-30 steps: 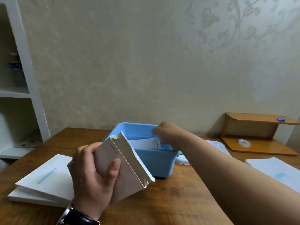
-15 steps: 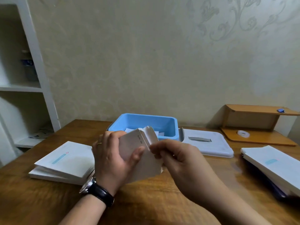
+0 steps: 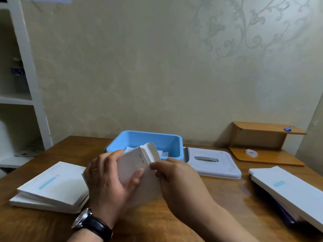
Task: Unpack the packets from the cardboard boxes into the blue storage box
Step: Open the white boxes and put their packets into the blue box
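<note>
Wooden table (image 3: pixel 157 222) | left hand (image 3: pixel 108 186) grips cardboard box (image 3: pixel 132 165) | right hand (image 3: pixel 180 180) pinches its open end

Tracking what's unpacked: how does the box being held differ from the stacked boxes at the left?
The held box is raised and tilted, its top flap open; the left stack lies flat. The held box shows no stripe; the left stack's top box carries a light blue one. Both are white cardboard.

Home study: wallpaper (image 3: pixel 174 67), desk (image 3: pixel 157 220)
</note>
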{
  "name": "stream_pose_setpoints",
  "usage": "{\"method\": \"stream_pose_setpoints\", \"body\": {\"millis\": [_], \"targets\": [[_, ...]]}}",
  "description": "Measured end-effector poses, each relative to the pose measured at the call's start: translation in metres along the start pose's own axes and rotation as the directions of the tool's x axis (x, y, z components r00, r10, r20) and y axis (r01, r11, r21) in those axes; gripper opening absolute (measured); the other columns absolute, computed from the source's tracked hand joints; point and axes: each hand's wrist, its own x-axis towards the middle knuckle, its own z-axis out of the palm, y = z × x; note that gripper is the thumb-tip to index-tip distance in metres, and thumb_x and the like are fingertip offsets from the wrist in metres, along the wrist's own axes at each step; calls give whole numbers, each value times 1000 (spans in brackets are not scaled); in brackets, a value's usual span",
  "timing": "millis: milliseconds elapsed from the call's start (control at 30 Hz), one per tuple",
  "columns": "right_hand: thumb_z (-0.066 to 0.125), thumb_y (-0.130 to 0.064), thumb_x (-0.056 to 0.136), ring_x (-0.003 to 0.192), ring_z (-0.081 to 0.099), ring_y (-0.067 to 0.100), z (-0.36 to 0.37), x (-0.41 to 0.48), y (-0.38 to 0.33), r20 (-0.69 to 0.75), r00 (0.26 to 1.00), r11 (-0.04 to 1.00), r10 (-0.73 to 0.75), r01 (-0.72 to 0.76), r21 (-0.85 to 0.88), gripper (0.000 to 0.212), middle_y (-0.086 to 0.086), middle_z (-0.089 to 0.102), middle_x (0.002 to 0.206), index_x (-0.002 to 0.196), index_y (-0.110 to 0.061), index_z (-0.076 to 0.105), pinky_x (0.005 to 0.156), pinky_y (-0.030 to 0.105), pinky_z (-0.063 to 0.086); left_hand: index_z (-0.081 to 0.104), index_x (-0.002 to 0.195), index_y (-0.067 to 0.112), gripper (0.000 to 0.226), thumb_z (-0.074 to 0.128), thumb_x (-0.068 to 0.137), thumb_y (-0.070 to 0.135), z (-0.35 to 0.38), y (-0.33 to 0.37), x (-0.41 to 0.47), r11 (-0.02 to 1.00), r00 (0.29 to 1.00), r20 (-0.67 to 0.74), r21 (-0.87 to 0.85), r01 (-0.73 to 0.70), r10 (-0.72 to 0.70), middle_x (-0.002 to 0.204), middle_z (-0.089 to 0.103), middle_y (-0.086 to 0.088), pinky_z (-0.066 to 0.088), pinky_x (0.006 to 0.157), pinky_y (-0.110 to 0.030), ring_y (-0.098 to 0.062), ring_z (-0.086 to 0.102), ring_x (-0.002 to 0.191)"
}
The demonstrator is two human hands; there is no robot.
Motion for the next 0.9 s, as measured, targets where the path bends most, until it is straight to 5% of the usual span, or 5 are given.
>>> {"method": "stream_pose_setpoints", "body": {"millis": [267,433,567,733,900], "targets": [[53,-23,100,110,70,9,-5,15,6,220,970,934,107,-173,311,37,-13,77,123,130,-29,73,96,36,62,62,135,14,92,32,88,87,-1,0,-5,1000,999,25,11,27,-27,127,57,-12,34,103,-55,-42,55,120],[69,-50,95,110,71,9,-9,20,5,411,896,856,168,-339,390,46,-12,77,124,135,-28,71,97,33,60,62,136,15,90,34,88,86,1,2,-6,1000,998,58,10,-16,16,129,58,-10,34,103,-55,-40,56,121],[68,-52,97,95,68,5,-2,20,0,410,894,879,181,-334,340,39,-10,75,109,122,-23,74,73,23,51,62,136,16,89,35,88,85,-1,1,-9,1000,998,49,6,-27,27,129,58,-9,34,102,-53,-41,56,120],[68,-40,100,121,67,14,-2,22,2,463,866,802,188,-407,437,45,-7,72,135,142,-25,66,108,38,56,60,136,16,80,34,93,79,-3,3,-9,997,997,8,-1,-83,83,128,56,-8,35,100,-53,-38,54,118],[72,-37,100,111,71,15,4,14,13,362,907,802,214,-375,464,28,-4,77,120,120,-18,76,94,35,61,58,137,16,76,31,97,74,-3,3,-8,993,993,39,10,-116,115,129,57,-9,36,103,-57,-40,56,119]]}}
